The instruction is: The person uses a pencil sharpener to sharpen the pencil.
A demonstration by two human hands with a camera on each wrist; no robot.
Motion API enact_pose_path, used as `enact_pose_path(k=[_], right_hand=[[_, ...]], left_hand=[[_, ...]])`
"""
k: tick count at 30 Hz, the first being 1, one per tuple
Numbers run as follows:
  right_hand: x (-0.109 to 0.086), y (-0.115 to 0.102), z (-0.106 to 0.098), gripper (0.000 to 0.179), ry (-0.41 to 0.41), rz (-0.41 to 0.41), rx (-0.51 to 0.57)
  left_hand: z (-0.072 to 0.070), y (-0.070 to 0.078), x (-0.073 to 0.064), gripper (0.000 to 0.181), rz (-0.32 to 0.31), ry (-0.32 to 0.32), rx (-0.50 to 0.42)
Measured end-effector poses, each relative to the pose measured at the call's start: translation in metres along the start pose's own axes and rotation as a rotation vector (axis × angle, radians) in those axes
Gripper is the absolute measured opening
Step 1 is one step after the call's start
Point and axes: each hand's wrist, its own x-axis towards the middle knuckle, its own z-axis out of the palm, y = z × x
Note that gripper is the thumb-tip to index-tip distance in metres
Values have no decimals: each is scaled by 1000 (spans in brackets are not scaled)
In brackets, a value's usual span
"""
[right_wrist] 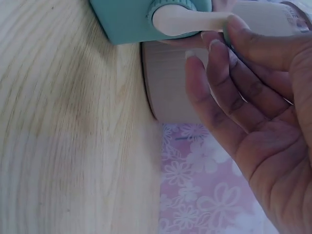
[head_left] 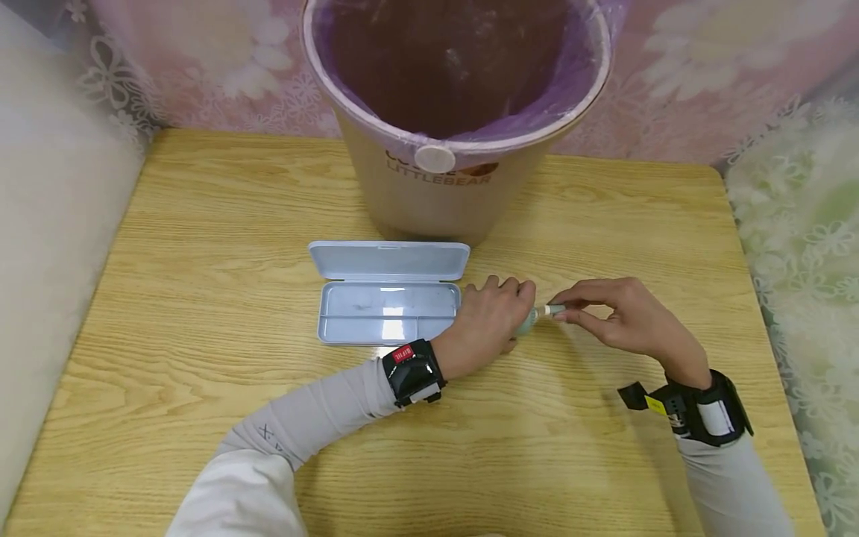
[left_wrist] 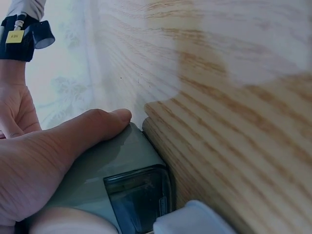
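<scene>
A green hand-crank pencil sharpener (head_left: pixel 526 324) rests on the table, mostly covered in the head view by my left hand (head_left: pixel 488 319), which grips its body. In the left wrist view the thumb lies along the top of the sharpener (left_wrist: pixel 122 151), above a dark see-through window (left_wrist: pixel 139 197). My right hand (head_left: pixel 627 313) pinches the green knob at the end of the white crank (right_wrist: pixel 200 20) between thumb and fingertips. Left of the sharpener lies an open light-blue pencil case (head_left: pixel 365 302), its lid (head_left: pixel 389 262) raised; its visible compartments hold nothing.
A tall beige bin (head_left: pixel 429 205) with a purple liner (head_left: pixel 543 112) stands behind the case at the table's back edge. The wood-grain table (head_left: pixel 221 321) extends around both arms. Floral cloth (head_left: pixel 805 246) hangs behind and at the right; a pale surface borders the left.
</scene>
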Motion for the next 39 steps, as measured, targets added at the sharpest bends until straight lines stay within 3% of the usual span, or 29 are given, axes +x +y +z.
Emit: enact_pose_path(k=[13, 25, 32, 39], right_hand=[[15, 11, 0, 27, 14, -49, -106], [20, 33, 10, 17, -29, -2, -34], [20, 35, 18, 21, -58, 109, -21], [18, 33, 26, 16, -172, 279, -13]], left_hand=[[0, -1, 0, 60, 11, 10, 5], [1, -1, -1, 60, 17, 14, -4], [0, -1, 1, 62, 18, 11, 7], [4, -1, -1, 52, 12, 51, -5]])
